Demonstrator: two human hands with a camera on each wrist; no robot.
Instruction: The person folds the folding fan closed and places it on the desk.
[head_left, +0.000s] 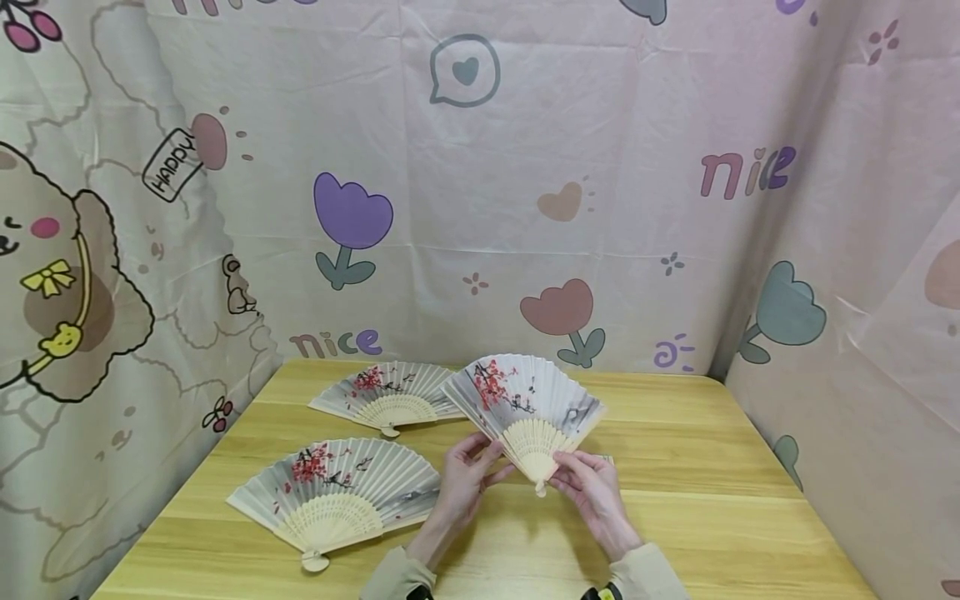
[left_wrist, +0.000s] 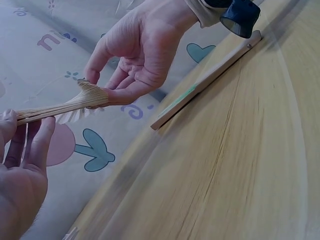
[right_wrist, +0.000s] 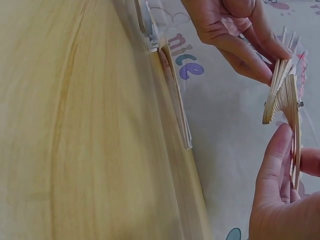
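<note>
A half-spread folding fan [head_left: 546,385], with red blossom on a pale leaf, is held up above the table by both hands. My left hand [head_left: 463,482] pinches its left outer rib between thumb and fingers. On the other side, my right hand [head_left: 592,490] pinches the right rib close to the pivot. In the right wrist view the fan's stacked ribs [right_wrist: 287,100] show edge-on between the two hands. A folded fan [left_wrist: 207,80] lies on the table beyond the right hand, mostly hidden in the head view.
Two spread fans rest on the wooden table [head_left: 720,500]: one at the front left [head_left: 337,517], another at the back left [head_left: 397,408], whose right end meets the held fan in view. Printed cloth [head_left: 465,208] hangs behind and at both sides.
</note>
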